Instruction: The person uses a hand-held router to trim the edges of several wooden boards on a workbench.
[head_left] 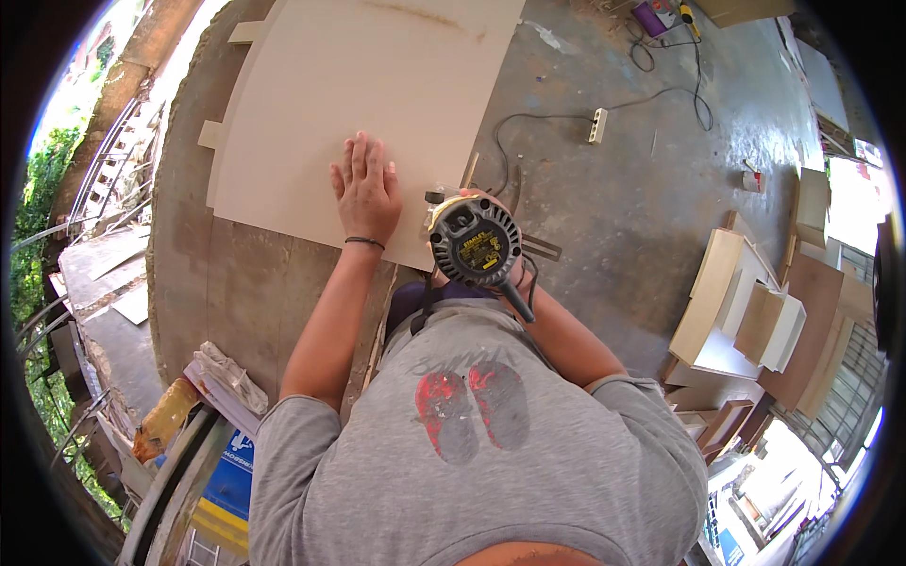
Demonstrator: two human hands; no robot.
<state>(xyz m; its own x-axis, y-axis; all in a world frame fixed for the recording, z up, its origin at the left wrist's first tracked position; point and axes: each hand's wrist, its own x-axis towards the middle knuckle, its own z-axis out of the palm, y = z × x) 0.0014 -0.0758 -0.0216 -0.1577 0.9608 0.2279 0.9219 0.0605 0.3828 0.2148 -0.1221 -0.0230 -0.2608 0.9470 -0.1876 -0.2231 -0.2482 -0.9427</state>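
My left hand (367, 194) lies flat on a large pale board (377, 85), its fingers stretched out toward the far side. Near the board's right front corner, my right hand (520, 274) is wrapped round a black and yellow trim router (478, 247). I see the router from above, with its round vented motor end up and its cord leaving on the near right. Its body hides most of my right fingers, the base and the bit. A flat slotted metal bar (544, 247) shows just to the right of the router.
A cord runs across the concrete floor (604, 208) to a white power strip (597, 125). Farther back lie a purple item (651, 19) and more cable. Pale wooden box pieces (713, 297) stand at right, near a small white pot (752, 181). Clutter lies at lower left.
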